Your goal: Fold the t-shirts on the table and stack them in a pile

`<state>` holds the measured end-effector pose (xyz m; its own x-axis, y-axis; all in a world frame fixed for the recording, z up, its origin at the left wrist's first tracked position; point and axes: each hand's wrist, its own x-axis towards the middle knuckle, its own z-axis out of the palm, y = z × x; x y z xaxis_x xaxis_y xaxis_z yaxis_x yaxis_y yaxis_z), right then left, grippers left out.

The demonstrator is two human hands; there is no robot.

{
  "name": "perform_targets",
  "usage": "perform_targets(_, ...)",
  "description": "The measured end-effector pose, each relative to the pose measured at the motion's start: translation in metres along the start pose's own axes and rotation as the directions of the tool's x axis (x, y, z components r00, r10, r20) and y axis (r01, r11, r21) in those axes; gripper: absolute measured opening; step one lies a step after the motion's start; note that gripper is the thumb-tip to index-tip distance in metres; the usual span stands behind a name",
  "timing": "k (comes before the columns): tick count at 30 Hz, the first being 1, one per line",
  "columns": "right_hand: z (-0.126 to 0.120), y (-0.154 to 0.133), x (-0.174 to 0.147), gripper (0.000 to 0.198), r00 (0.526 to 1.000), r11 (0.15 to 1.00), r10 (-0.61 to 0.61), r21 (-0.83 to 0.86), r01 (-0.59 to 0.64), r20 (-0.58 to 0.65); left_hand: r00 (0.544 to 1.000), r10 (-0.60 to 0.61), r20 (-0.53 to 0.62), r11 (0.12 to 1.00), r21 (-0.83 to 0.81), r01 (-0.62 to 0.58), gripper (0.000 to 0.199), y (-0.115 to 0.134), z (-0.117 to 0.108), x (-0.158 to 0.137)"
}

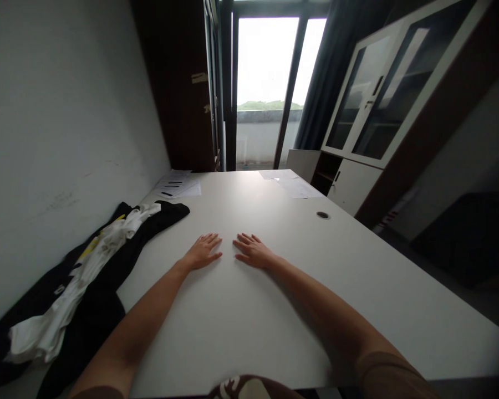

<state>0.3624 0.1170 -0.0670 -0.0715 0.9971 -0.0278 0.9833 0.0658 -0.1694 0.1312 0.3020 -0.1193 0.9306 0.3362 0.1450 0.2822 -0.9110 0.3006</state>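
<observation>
Our left hand (201, 252) rests flat on the tabletop (233, 321), palm down, fingers slightly spread, holding nothing; our right hand (254, 251) mirrors it across a small gap. Nearest to us lies the black garment (128, 255), to the left of our left hand, with a white cloth (100, 257) bunched along it (a yellow strip (88, 248) shows too). Its long axis slants from our near left away along the wall (66, 138), so its far end sits ahead and left of our left hand, apart from the fingers. Our left is plainly the nearer hand. Farther out, we see papers (187, 188) past that end and, opposite, loose sheets (301, 187) beyond a round cable hole (323, 215).
</observation>
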Motion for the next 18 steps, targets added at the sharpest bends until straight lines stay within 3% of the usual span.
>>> perform_targets(18, 0.0050, 0.0039, 0.0025, 0.069, 1.000, 1.000, 0.002, -0.028, -0.002, 0.015, 1.000, -0.001, 0.001, 1.000, 0.000, 0.001, 0.067, 0.0008, -0.0023, -0.0018)
